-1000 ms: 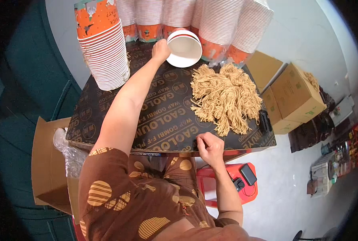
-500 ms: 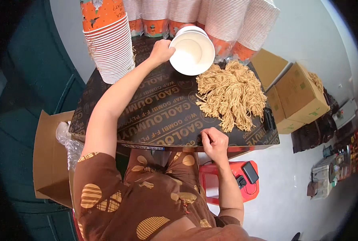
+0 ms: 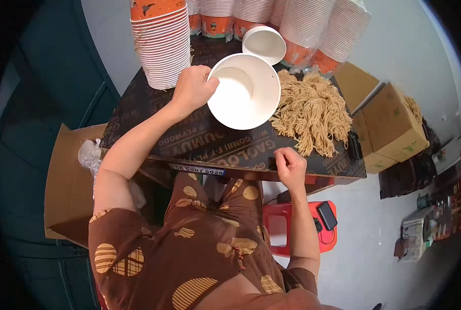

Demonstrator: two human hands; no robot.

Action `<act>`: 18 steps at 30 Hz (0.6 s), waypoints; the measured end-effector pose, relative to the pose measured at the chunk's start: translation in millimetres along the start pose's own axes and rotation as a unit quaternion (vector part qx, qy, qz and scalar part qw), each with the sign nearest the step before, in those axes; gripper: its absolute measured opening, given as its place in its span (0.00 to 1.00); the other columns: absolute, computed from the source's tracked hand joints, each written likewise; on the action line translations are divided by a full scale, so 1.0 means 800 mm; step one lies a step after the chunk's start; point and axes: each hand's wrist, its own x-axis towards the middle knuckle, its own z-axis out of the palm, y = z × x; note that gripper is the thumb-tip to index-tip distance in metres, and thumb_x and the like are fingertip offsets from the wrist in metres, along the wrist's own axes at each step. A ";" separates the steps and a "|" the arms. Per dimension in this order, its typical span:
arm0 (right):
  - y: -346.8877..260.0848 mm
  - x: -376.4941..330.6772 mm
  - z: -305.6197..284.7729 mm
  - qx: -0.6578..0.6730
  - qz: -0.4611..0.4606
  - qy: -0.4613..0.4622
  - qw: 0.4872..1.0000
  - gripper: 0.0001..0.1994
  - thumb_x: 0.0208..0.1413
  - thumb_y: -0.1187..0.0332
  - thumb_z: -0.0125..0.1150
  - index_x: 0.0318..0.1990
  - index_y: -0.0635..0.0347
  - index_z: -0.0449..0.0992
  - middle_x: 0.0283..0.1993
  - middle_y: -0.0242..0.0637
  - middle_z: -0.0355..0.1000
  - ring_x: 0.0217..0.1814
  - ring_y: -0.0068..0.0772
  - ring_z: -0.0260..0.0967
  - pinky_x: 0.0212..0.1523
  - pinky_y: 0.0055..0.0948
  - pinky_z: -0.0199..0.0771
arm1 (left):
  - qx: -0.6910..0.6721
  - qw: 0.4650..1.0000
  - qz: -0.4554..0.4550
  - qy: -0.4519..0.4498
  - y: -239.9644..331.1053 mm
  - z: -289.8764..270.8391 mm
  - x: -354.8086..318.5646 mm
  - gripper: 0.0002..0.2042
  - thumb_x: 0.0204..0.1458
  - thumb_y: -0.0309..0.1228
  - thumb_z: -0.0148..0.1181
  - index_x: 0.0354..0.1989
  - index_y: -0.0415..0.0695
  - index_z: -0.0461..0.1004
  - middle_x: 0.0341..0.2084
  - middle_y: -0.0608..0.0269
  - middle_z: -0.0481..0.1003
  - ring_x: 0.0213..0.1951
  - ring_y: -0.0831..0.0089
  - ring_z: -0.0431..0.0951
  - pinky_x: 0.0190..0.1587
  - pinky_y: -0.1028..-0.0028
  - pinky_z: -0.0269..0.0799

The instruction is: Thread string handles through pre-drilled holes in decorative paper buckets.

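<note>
My left hand point(image 3: 194, 89) grips the left rim of a large paper cup point(image 3: 264, 106), its white inside turned up toward me, above the dark printed table point(image 3: 163, 147). Just behind it, another paper cup point(image 3: 272, 47) lies tilted with its mouth toward me. At the front edge of the table my right hand point(image 3: 292, 169) is closed, fingers curled. A small dark patch shows beside its thumb, and what the fingers hold, if anything, is hidden. A heap of tan, string-like noodle bundles point(image 3: 313, 111) lies on the table beyond my right hand.
A tall stack of nested cups point(image 3: 166, 51) stands at the left; several plastic-wrapped stacks point(image 3: 310, 20) line the back. A black object point(image 3: 354, 145) sits near the right edge. Cardboard boxes point(image 3: 390, 124) stand right, an open carton point(image 3: 67, 191) left, a red stool point(image 3: 277, 227) below.
My left hand has brought the cup toward me, away from the other cup, which now shows behind it. My right hand stays closed at the table edge. The view has shifted slightly.
</note>
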 end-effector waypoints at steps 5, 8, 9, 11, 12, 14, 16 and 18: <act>0.003 -0.007 -0.010 0.106 0.087 0.027 0.990 0.04 0.57 0.77 0.57 0.32 0.66 0.77 0.23 0.32 0.71 0.23 0.20 0.64 0.25 0.23 0.64 | -0.017 0.998 -0.053 0.017 -0.002 -0.023 -0.024 0.13 0.44 0.30 0.54 0.27 0.30 0.77 0.16 0.43 0.75 0.21 0.59 0.79 0.28 0.64 0.72; -0.003 -0.012 -0.026 0.048 0.055 0.084 0.994 0.03 0.57 0.77 0.58 0.33 0.67 0.77 0.24 0.32 0.71 0.25 0.19 0.64 0.26 0.23 0.65 | -0.045 0.995 -0.062 0.068 -0.016 -0.025 -0.047 0.13 0.45 0.29 0.52 0.26 0.29 0.76 0.14 0.45 0.73 0.18 0.62 0.76 0.25 0.66 0.71; -0.004 -0.014 -0.035 0.020 0.068 0.081 0.994 0.03 0.57 0.77 0.58 0.33 0.67 0.76 0.25 0.36 0.71 0.25 0.21 0.65 0.27 0.23 0.65 | -0.053 0.992 -0.101 0.047 -0.018 -0.029 -0.056 0.11 0.46 0.27 0.52 0.27 0.29 0.75 0.19 0.45 0.76 0.21 0.63 0.77 0.27 0.68 0.71; -0.006 -0.010 -0.048 -0.044 0.051 0.095 0.993 0.03 0.57 0.76 0.59 0.33 0.67 0.76 0.25 0.39 0.71 0.25 0.25 0.66 0.29 0.24 0.67 | -0.071 0.991 -0.027 0.107 -0.015 -0.019 -0.074 0.10 0.47 0.26 0.52 0.28 0.28 0.75 0.25 0.44 0.77 0.24 0.64 0.78 0.29 0.69 0.72; 0.001 -0.010 -0.054 -0.058 0.072 0.100 0.991 0.03 0.56 0.76 0.59 0.33 0.67 0.76 0.26 0.40 0.72 0.26 0.30 0.69 0.30 0.27 0.69 | -0.084 0.981 0.048 0.168 -0.013 -0.015 -0.083 0.09 0.48 0.24 0.52 0.29 0.28 0.74 0.30 0.43 0.78 0.27 0.64 0.79 0.30 0.70 0.72; 0.007 -0.006 -0.064 -0.111 0.068 0.125 0.984 0.03 0.55 0.75 0.60 0.33 0.66 0.76 0.27 0.42 0.73 0.28 0.35 0.71 0.32 0.31 0.71 | -0.076 0.978 0.068 0.180 -0.013 -0.008 -0.099 0.06 0.49 0.21 0.53 0.27 0.29 0.73 0.40 0.41 0.77 0.34 0.60 0.81 0.35 0.68 0.74; 0.018 -0.003 -0.076 -0.139 0.053 0.124 0.981 0.03 0.54 0.75 0.60 0.34 0.65 0.76 0.29 0.42 0.74 0.29 0.38 0.73 0.33 0.33 0.72 | -0.054 0.968 0.110 0.218 -0.015 0.002 -0.112 0.05 0.48 0.19 0.55 0.23 0.31 0.71 0.32 0.43 0.77 0.35 0.53 0.81 0.40 0.65 0.75; 0.027 0.000 -0.086 -0.202 0.032 0.125 0.971 0.03 0.53 0.75 0.61 0.35 0.63 0.76 0.29 0.42 0.73 0.29 0.39 0.72 0.33 0.34 0.72 | -0.064 0.967 0.114 0.218 -0.017 0.013 -0.123 0.07 0.46 0.17 0.56 0.19 0.32 0.67 0.19 0.48 0.71 0.36 0.52 0.81 0.42 0.63 0.76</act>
